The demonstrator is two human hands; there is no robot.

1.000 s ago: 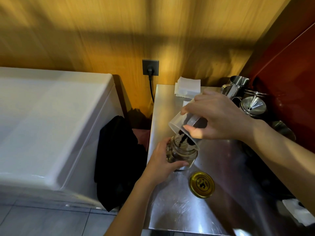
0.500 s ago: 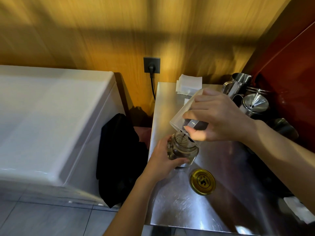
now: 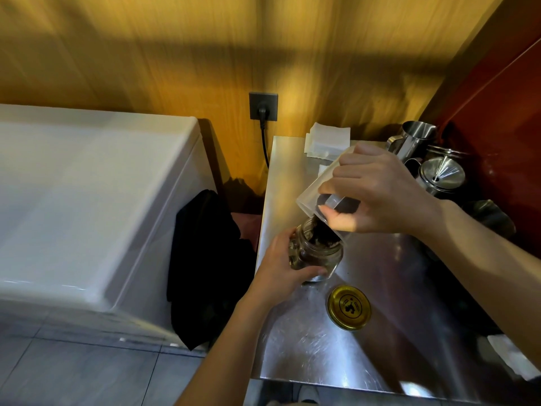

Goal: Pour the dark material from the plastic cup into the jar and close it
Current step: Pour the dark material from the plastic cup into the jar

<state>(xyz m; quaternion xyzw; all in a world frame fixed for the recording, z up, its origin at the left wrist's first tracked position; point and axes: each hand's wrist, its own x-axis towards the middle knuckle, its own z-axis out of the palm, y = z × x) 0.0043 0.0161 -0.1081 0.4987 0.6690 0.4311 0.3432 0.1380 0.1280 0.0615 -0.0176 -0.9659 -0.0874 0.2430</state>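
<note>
A small glass jar (image 3: 317, 254) stands on the steel counter (image 3: 307, 347), partly filled with dark material. My left hand (image 3: 281, 266) wraps around its left side. My right hand (image 3: 377, 191) holds a clear plastic cup (image 3: 314, 193) tipped steeply, mouth down on the jar's rim, and dark material (image 3: 320, 232) slides from it into the jar. The gold jar lid (image 3: 349, 307) lies flat on the counter, just right of and nearer than the jar.
Steel pitchers and a lidded pot (image 3: 439, 171) crowd the counter's back right corner. White folded napkins (image 3: 326, 139) lie at the back. A white appliance (image 3: 87, 200) stands left, with a black cloth (image 3: 205, 259) hanging in the gap. A plugged wall socket (image 3: 263, 106) is above.
The cup has tipped steeper, and more dark material has piled up in the jar. Both hands keep their grips.
</note>
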